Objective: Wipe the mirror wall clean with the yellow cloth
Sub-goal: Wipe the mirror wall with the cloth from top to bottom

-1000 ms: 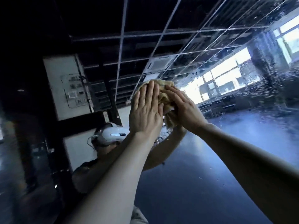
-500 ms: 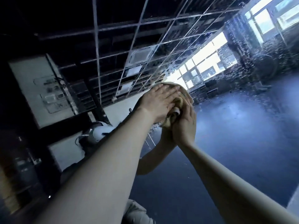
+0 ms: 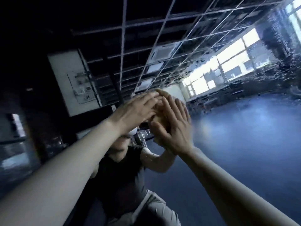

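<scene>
Left hand (image 3: 136, 110): fingers straight, pressing yellow cloth (image 3: 162, 94).
Right hand (image 3: 175, 128): flat on it too.
Hidden: most of cloth, blurred against mirror wall (image 3: 244, 136).

left arm (image 3: 61, 162): bare, comes in from the lower left of the frame, stretched almost straight toward centre.
left wrist (image 3: 112, 123): roughly in line with the forearm, back of the hand toward the camera.
left hand (image 3: 133, 111): flat, fingers straight and close together, pointing up-right; tips cross over the other hand's fingers.
right arm (image 3: 231, 181): bare, comes in from the lower right, runs up-left to centre.
right hand (image 3: 174, 128): just right of and slightly below the left, touching it; flat, fingers straight, a little spread, pointing up; thumb out to the left.
blur: both hands soft-edged, fingertip detail unclear.
</scene>
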